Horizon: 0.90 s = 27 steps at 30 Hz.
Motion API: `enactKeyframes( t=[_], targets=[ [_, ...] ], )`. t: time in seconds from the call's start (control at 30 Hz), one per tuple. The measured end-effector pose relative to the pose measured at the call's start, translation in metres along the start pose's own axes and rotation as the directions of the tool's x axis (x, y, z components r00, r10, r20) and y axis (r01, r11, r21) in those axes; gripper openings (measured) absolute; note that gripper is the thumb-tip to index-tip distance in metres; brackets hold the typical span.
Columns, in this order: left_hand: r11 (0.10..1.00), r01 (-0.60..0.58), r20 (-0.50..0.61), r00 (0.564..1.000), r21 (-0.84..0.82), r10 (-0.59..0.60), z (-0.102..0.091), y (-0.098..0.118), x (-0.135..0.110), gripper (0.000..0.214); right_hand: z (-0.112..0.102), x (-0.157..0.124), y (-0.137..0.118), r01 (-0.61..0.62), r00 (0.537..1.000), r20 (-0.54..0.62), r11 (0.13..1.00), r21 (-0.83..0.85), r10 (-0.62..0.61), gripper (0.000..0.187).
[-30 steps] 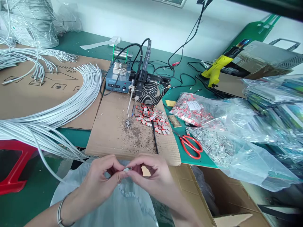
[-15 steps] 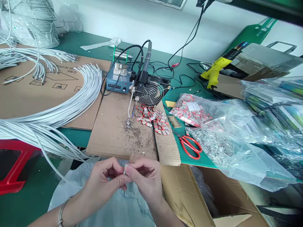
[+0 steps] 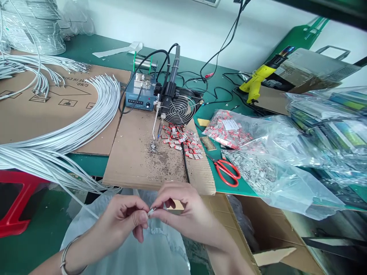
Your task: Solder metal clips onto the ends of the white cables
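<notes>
Between my hands is the end of a white cable (image 3: 150,211), with something small and dark at its tip. My left hand (image 3: 124,215) pinches the cable end between thumb and forefinger. From the right, my right hand (image 3: 183,210) brings thumb and forefinger to the tip; the fingers look closed on it. A length of white cable runs from the bundle toward my left wrist. Beyond my hands, a cardboard sheet (image 3: 129,160) carries a soldering iron (image 3: 169,91) in a stand and a pile of small red-and-silver connectors (image 3: 186,141).
Left lies a thick bundle of white cables (image 3: 106,103). A blue soldering station (image 3: 140,100) and solder spool (image 3: 145,63) stand behind. Right are red-handled scissors (image 3: 228,172), a bag of metal parts (image 3: 255,170) and a yellow heat gun (image 3: 258,80). An open carton (image 3: 229,233) sits below.
My right hand has turned and opened out a little, its wrist swinging right. The cable end has shifted slightly down and left. The view has moved slightly.
</notes>
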<state>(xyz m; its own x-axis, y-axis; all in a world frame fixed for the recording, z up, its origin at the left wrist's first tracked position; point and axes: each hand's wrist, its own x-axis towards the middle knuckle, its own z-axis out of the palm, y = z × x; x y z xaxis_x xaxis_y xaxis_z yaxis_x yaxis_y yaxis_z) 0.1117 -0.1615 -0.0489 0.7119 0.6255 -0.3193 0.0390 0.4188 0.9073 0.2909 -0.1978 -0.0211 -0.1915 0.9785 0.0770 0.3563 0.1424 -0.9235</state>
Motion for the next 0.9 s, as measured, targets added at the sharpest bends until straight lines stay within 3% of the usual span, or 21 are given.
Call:
enactKeyframes(
  t=[0.1, 0.2, 0.3, 0.4, 0.47, 0.63, 0.77, 0.9],
  targets=[
    [1.0, 0.02, 0.045, 0.999, -0.02, -0.019, -0.003, -0.002, -0.001, 0.035, -0.004, 0.001, -0.001, 0.011, 0.999, 0.039, 1.0, -0.012, -0.01, 0.012],
    [0.986, 0.074, 0.131, 0.99, -0.151, -0.055, -0.004, -0.004, 0.001, 0.032, 0.002, 0.003, 0.004, 0.073, 0.997, 0.008, 0.984, 0.164, -0.075, 0.016],
    [0.945, 0.09, 0.202, 0.979, -0.314, -0.026, 0.0, -0.009, 0.006, 0.03, 0.021, 0.005, 0.014, 0.173, 0.979, -0.169, 0.894, 0.414, -0.111, 0.02],
    [0.887, 0.07, 0.197, 0.98, -0.457, 0.024, 0.005, -0.013, 0.011, 0.028, 0.042, 0.007, 0.023, 0.274, 0.927, -0.37, 0.779, 0.564, -0.058, 0.017],
    [0.861, 0.068, 0.181, 0.983, -0.504, 0.028, 0.007, -0.012, 0.013, 0.027, 0.051, 0.007, 0.027, 0.297, 0.912, -0.409, 0.734, 0.611, -0.028, 0.014],
    [0.87, 0.087, 0.161, 0.987, -0.486, -0.008, 0.004, -0.009, 0.009, 0.027, 0.038, 0.006, 0.022, 0.119, 0.978, -0.208, 0.767, 0.631, 0.02, 0.017],
    [0.901, 0.102, 0.173, 0.984, -0.423, -0.03, 0.002, -0.009, 0.006, 0.026, 0.01, 0.006, 0.009, -0.117, 0.993, 0.027, 0.89, 0.441, 0.117, 0.016],
    [0.918, 0.146, 0.191, 0.979, -0.369, -0.079, 0.001, -0.009, 0.006, 0.028, -0.005, 0.008, 0.003, -0.108, 0.989, 0.126, 0.961, 0.255, 0.078, 0.016]
  ],
)
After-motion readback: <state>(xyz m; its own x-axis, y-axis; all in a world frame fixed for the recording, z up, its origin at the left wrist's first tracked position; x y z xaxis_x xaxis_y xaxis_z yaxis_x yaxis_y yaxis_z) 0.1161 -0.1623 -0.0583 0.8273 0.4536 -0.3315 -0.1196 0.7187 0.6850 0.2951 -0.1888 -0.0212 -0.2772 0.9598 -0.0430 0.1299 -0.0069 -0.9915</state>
